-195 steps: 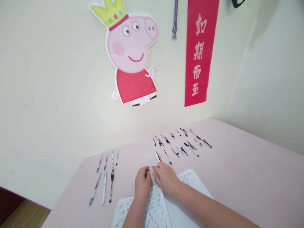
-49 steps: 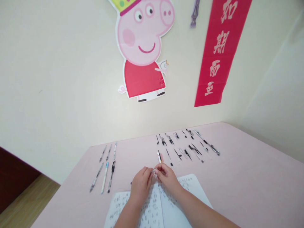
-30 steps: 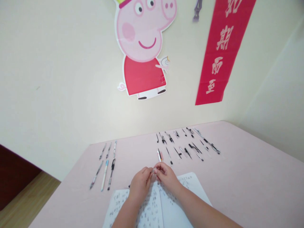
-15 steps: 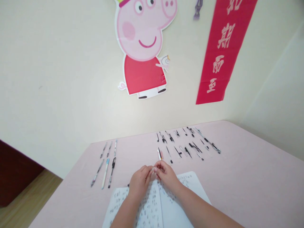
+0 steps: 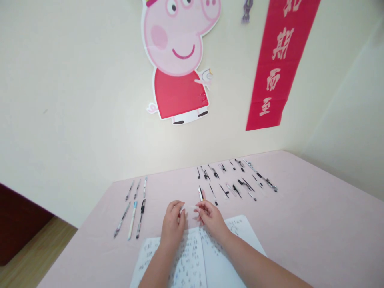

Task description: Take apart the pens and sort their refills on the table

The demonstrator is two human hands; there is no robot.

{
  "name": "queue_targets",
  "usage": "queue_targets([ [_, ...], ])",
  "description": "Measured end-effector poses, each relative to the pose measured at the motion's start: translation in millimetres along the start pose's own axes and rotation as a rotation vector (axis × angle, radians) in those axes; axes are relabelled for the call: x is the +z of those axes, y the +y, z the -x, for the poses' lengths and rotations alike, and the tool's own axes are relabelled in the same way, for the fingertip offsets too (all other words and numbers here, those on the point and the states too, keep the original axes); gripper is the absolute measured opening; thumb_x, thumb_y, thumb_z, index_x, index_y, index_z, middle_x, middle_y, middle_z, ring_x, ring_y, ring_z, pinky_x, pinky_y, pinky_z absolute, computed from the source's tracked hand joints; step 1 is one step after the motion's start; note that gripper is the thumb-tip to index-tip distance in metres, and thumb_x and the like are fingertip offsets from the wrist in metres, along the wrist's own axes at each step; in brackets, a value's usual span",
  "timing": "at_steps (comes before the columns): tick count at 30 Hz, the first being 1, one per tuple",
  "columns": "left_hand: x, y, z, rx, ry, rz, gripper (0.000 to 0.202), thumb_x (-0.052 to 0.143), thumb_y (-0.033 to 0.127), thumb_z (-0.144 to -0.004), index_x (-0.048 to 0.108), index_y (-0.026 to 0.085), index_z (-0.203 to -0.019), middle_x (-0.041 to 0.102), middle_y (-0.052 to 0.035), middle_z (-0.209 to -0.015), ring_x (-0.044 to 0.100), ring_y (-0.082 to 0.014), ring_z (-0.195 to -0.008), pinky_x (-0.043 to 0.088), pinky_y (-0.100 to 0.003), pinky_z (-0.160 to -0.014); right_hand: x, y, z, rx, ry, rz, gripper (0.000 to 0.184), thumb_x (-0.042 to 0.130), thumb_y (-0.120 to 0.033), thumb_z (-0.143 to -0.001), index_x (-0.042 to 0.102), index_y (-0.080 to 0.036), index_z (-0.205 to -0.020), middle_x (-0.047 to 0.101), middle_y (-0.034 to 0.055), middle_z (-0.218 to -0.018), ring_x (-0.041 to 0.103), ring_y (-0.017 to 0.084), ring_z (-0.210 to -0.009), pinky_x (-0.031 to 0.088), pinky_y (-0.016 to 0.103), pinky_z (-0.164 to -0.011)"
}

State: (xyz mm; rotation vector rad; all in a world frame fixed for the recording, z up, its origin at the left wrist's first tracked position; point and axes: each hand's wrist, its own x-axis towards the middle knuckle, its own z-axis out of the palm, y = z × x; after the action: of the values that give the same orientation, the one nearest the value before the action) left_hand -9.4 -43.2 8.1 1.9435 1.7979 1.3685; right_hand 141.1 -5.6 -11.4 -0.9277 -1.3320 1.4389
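Just beyond the top edge of an open notebook [image 5: 226, 262], a thin, pale, see-through tube [image 5: 191, 207] like a pen barrel spans my two hands. My left hand [image 5: 173, 222] pinches its left end between thumb and fingertips. At the other end, my right hand [image 5: 212, 218] has thumb and forefinger closed on it. My fingertips partly cover both ends, and its fine detail is blurred. Right behind my right hand lies a white pen part [image 5: 201, 194] beside a pinkish piece.
Several whole pens, among them a light-blue-capped pen [image 5: 132, 220] and a black-capped pen [image 5: 141, 218], lie in two rows at left. Rows of pen parts [image 5: 237, 191], caps and refills lie at back right on the pink table [image 5: 315, 224]. A wall [image 5: 105, 100] rises behind.
My hands were close together with fingertips meeting; now they are apart, my left hand having moved left, and the pale tube shows between them. The view has shifted slightly.
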Motion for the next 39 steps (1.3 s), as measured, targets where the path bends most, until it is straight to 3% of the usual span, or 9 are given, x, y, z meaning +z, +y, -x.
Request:
queue_targets([
  [4,-3.8,2,-6,-0.111,0.198,0.143,0.021,0.049,0.033,-0.081,0.063,0.018,-0.084,0.059,-0.0079,-0.095,0.055,-0.0200,-0.094,0.044,-0.035,-0.084,1,2,3,-0.035,-0.024,0.275,0.011,0.051,-0.023,-0.075,0.058,-0.016,-0.080,0.062,0.0025,-0.072,0.053,0.012,-0.054,0.041,0.024,-0.052],
  [10,-4.6,11,-4,-0.467,0.260,0.478,0.037,0.049,0.050,-0.079,0.065,0.017,-0.086,0.059,-0.0031,-0.080,0.052,-0.0120,-0.066,0.043,-0.024,-0.061,1,-3,12,-0.159,-0.139,0.709,0.014,0.050,-0.016,-0.077,0.064,-0.019,-0.081,0.063,0.0014,-0.074,0.055,0.014,-0.068,0.039,0.024,-0.065],
  [13,-2.4,13,-2,-0.646,0.263,0.635,0.045,0.054,0.056,-0.073,0.065,0.015,-0.087,0.045,0.0042,-0.056,0.039,-0.0069,-0.047,0.031,-0.018,-0.043,1,-5,14,-0.184,-0.146,0.852,0.015,0.050,-0.016,-0.078,0.064,-0.019,-0.084,0.063,0.0027,-0.080,0.055,0.015,-0.075,0.038,0.024,-0.069],
  [16,0.7,9,-3,-0.739,0.290,0.858,0.046,0.062,0.055,-0.067,0.064,0.014,-0.087,0.047,0.0050,-0.060,0.030,-0.0024,-0.041,0.023,-0.016,-0.037,0,-6,15,-0.173,-0.140,0.910,0.016,0.050,-0.015,-0.078,0.063,-0.019,-0.086,0.061,0.0028,-0.082,0.055,0.015,-0.076,0.037,0.023,-0.070],
  [21,4.3,4,-5,-0.849,0.325,1.129,0.036,0.066,0.047,-0.067,0.062,0.017,-0.087,0.055,0.0037,-0.070,0.037,0.0006,-0.041,0.029,-0.011,-0.037,0,-9,15,-0.219,-0.127,0.806,0.014,0.046,-0.018,-0.082,0.060,-0.019,-0.082,0.059,0.0027,-0.078,0.053,0.014,-0.072,0.036,0.024,-0.067],
  [27,5.7,2,-4,-0.885,0.296,1.323,0.020,0.060,0.035,-0.078,0.062,0.016,-0.084,0.060,0.0019,-0.068,0.047,-0.0007,-0.044,0.040,-0.010,-0.042,0,-3,12,-0.262,-0.103,0.643,0.031,0.035,-0.032,-0.090,0.052,-0.019,-0.067,0.051,0.0005,-0.066,0.047,0.014,-0.064,0.033,0.025,-0.061],
  [33,7.6,5,-6,-0.843,0.208,1.367,0.013,0.056,0.024,-0.082,0.063,0.013,-0.083,0.063,-0.0016,-0.070,0.054,-0.0032,-0.050,0.048,-0.012,-0.050,-2,0,5,-0.185,-0.048,0.407,0.043,0.033,-0.046,-0.089,0.052,-0.018,-0.063,0.050,-0.0001,-0.061,0.048,0.014,-0.063,0.033,0.025,-0.061],
  [39,8.3,7,-6,-0.833,0.100,1.380,0.012,0.059,0.007,-0.076,0.063,0.013,-0.086,0.066,-0.0039,-0.082,0.060,-0.0053,-0.060,0.052,-0.014,-0.058,-5,-2,1,-0.044,0.025,0.250,0.049,0.034,-0.059,-0.083,0.049,-0.018,-0.061,0.042,-0.0020,-0.055,0.042,0.014,-0.055,0.030,0.025,-0.055],
])
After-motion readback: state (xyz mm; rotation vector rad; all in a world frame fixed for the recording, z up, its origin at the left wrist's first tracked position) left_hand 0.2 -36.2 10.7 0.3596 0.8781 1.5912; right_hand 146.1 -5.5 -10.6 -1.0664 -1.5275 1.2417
